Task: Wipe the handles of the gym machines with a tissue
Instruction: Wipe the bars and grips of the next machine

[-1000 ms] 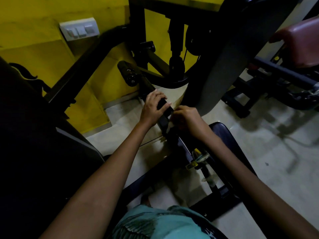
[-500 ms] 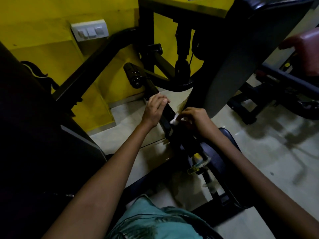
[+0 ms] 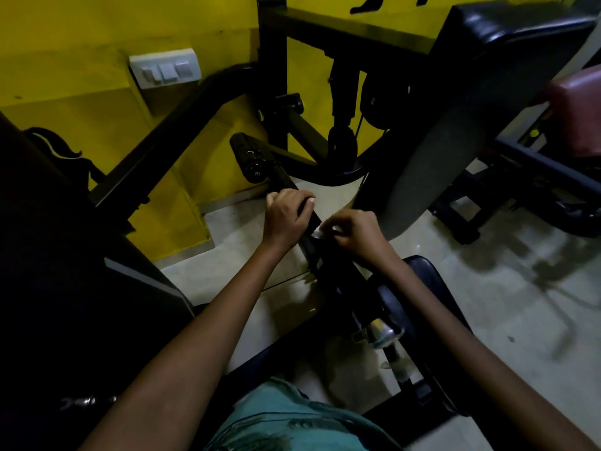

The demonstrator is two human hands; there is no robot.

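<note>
A black machine handle bar (image 3: 283, 180) runs from a round black end cap (image 3: 247, 154) down toward me. My left hand (image 3: 286, 216) grips this bar from above, fingers curled over it. Just below it, my right hand (image 3: 353, 231) holds a small white tissue (image 3: 319, 232) pressed against the bar. Only a corner of the tissue shows past the fingers. The lower stretch of the bar is dark and hidden under my hands.
A large grey angled pad (image 3: 439, 141) stands close on the right. A black frame (image 3: 292, 60) stands against the yellow wall with a white switch plate (image 3: 164, 71). A dark seat (image 3: 413, 288) lies below my right arm. A maroon padded bench (image 3: 575, 102) stands far right.
The right hand has slid slightly along the bar and the white tissue now shows at its fingers. The left hand keeps its grip on the bar.
</note>
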